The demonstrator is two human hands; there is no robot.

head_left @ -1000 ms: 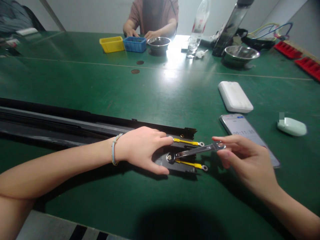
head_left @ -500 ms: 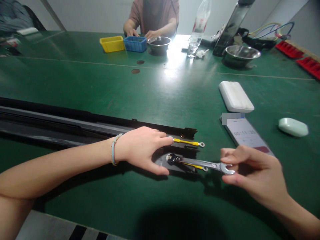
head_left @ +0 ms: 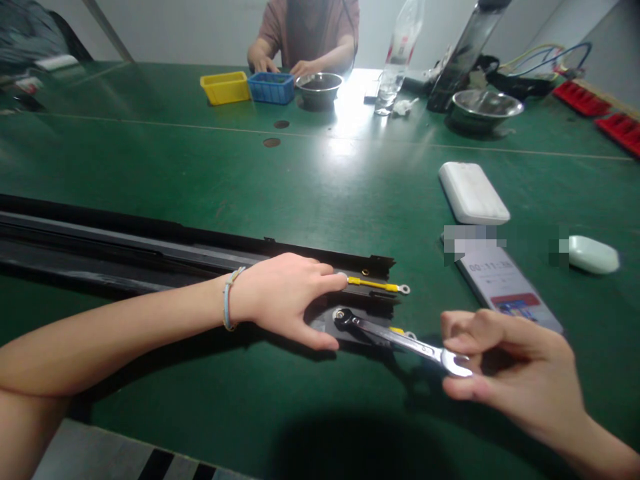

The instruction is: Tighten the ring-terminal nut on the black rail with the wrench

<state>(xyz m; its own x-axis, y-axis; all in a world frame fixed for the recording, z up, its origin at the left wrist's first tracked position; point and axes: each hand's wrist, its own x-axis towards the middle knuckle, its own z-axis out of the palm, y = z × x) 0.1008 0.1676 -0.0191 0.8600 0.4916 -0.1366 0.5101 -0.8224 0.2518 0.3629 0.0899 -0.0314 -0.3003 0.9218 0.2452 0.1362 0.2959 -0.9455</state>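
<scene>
My right hand (head_left: 510, 373) pinches the open-jaw end of a silver combination wrench (head_left: 405, 342) between thumb and fingers. The wrench's ring end sits around a small fastener (head_left: 341, 316) near the right end of a long black metal channel (head_left: 90, 237). Palm down, my left hand (head_left: 285, 300) lies across the channel, its thumb and index finger spread apart; nothing shows in its grasp. By the index fingertip a yellow wire with a ring terminal (head_left: 375, 285) sticks out to the right. A second yellow wire end (head_left: 397, 331) is partly covered by the wrench.
Right of the channel lie a phone (head_left: 505, 280), a white power bank (head_left: 473, 193) and a pale green case (head_left: 593, 255). Farther back stand a yellow bin (head_left: 225, 89), a blue bin (head_left: 271, 89), metal bowls (head_left: 487, 107) and a bottle (head_left: 393, 73). A person sits opposite.
My right hand has swung the wrench's free end down toward me, with the ring end staying on the fastener. My left hand has stayed in place.
</scene>
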